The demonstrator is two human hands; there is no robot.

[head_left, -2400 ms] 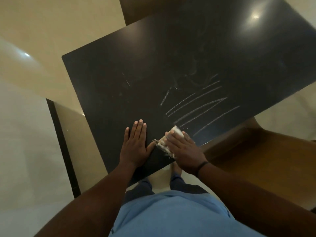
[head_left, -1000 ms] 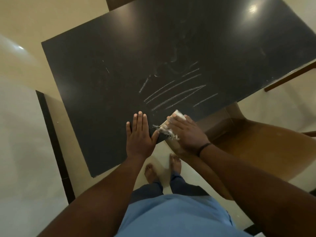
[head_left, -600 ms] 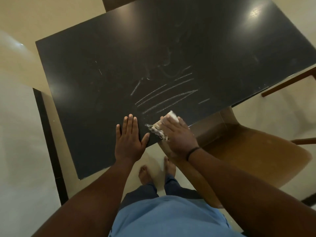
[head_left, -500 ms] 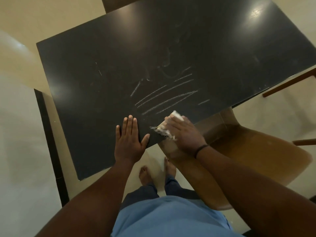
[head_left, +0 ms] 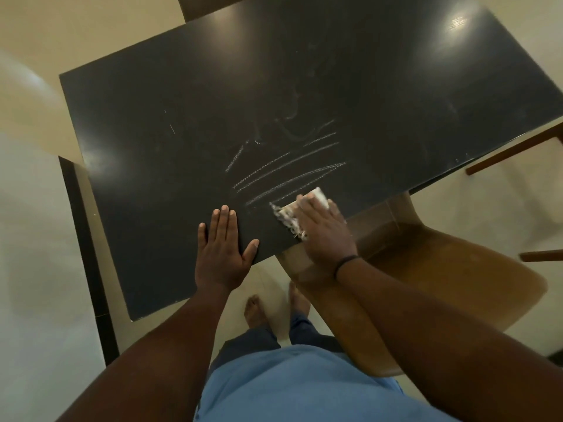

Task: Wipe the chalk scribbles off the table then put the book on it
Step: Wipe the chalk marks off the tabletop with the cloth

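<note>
Table [head_left: 182,184]: black, glossy, skewed in my view. Scribbles [head_left: 283,175]: slanted white chalk lines, near edge. Cloth [head_left: 292,216]: white, frayed, flat at the lowest line.

cloth [head_left: 316,197]: mostly hidden under right hand [head_left: 324,231] | table [head_left: 152,147]: far corner cut off | chair [head_left: 457,278]: partly under table

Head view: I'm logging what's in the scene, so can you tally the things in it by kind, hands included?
Tables: 1, black table
Cloths: 1, white cloth under the right hand
Chairs: 1, brown chair
Hands: 2, with the left hand flat on the table
Chalk scribble patches: 1, chalk scribbles
Books: 0 in view
Total: 6
</note>
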